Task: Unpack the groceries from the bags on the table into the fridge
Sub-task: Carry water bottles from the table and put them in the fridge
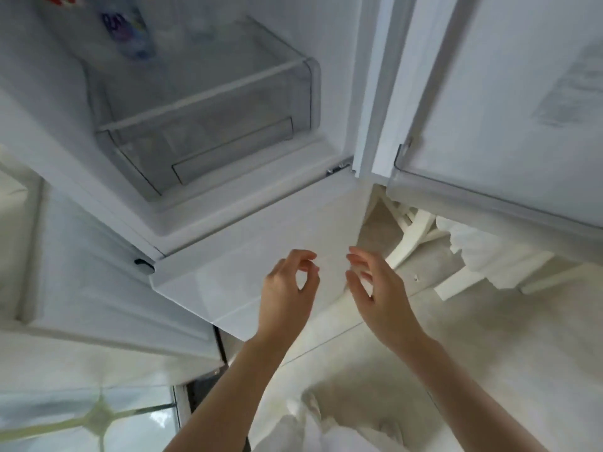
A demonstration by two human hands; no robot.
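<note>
Left hand and right hand bare, fingers loosely curled, grasping nothing, before the smooth glossy white fridge. Above, a clear rounded plastic drawer; blurred blue bottle behind.

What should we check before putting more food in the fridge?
1. Fridge door open: ok.
2. Clear drawer has room: ok, it looks empty.
3. Left hand free: ok, fingers loosely curled, holding nothing.
4. Right hand free: ok, holding nothing.
5. Food ready to go in: not ok, neither hand holds any.
6. Bottle above the drawer standing safely: cannot tell, it is blurred.
</note>
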